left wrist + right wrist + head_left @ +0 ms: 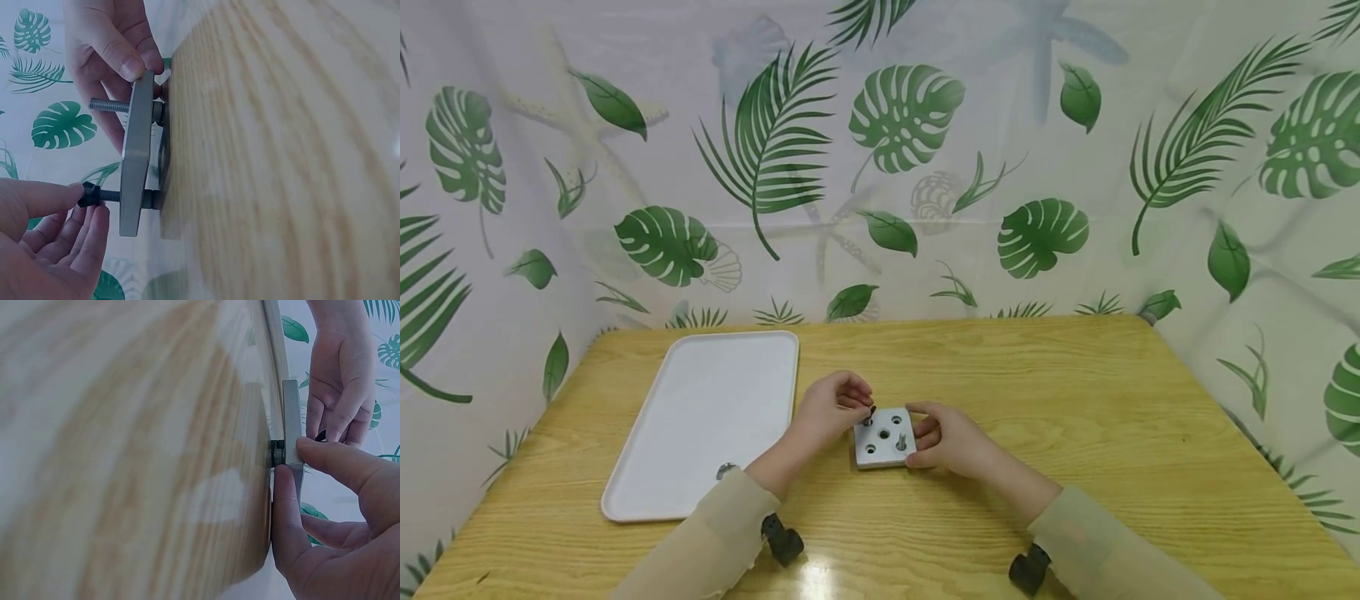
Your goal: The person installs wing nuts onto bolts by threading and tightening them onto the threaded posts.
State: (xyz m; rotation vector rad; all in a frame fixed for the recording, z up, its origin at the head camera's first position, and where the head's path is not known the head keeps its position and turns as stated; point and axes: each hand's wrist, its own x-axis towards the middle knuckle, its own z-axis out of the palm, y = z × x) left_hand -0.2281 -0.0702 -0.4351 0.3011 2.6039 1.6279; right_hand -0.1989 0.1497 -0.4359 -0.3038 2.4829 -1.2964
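A square silver metal plate with several holes stands raised just above the wooden table on bolt heads. My left hand pinches a small black nut between thumb and fingertips. That nut sits on the end of a threaded bolt rising through the plate's far left corner. At the near right corner another bolt sticks up with bare thread. My right hand grips the plate's right side, with thumb and fingers at its edge. In the right wrist view, the left hand's fingers partly hide the black nut.
Left of the plate lies a white tray, with a small shiny metal piece near its lower right corner, partly behind the left sleeve. The wooden table reaches back to a leaf-patterned cloth. A black wrist camera hangs under the left sleeve.
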